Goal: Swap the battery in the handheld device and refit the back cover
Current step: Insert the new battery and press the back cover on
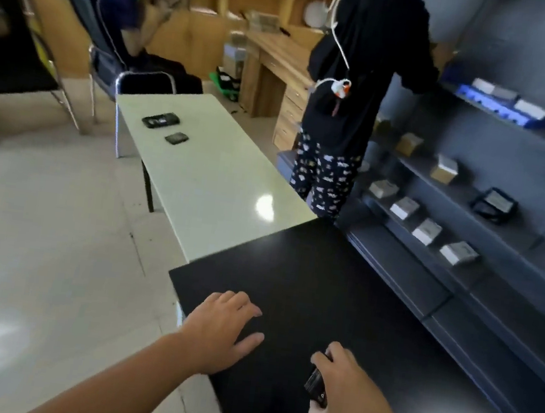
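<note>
- Shelves (pixel 463 209) with small boxes are running along the right side, and two tables are standing end to end: a black table (pixel 340 283) near the camera and a pale table (pixel 219 179) farther away.
- On the far part of the pale table, the handheld device (pixel 161 120) is lying flat, and a smaller dark piece (pixel 176 138) is lying just beside it; I judge it is the back cover or the old battery, but it is too small to tell.
- The right hand (pixel 341 389) is closing around a small dark flat object (pixel 317 385), probably the new battery, just above the near part of the black table.
- The left hand (pixel 222 327) is resting open and empty on the black table, palm down, fingers spread.
- The device is well apart from both hands, so the battery must be carried; it is held only at the edge of the fingers and could be slipping out on the way.
- A standing person (pixel 355 79) is working at the shelves close to the pale table's right side, and a seated person (pixel 129 17) is beyond its far end; a bump there could be knocking the loose parts off the table.
- The picture is blurred, so which way the battery is facing cannot be told; inserting it reversed is a risk.
</note>
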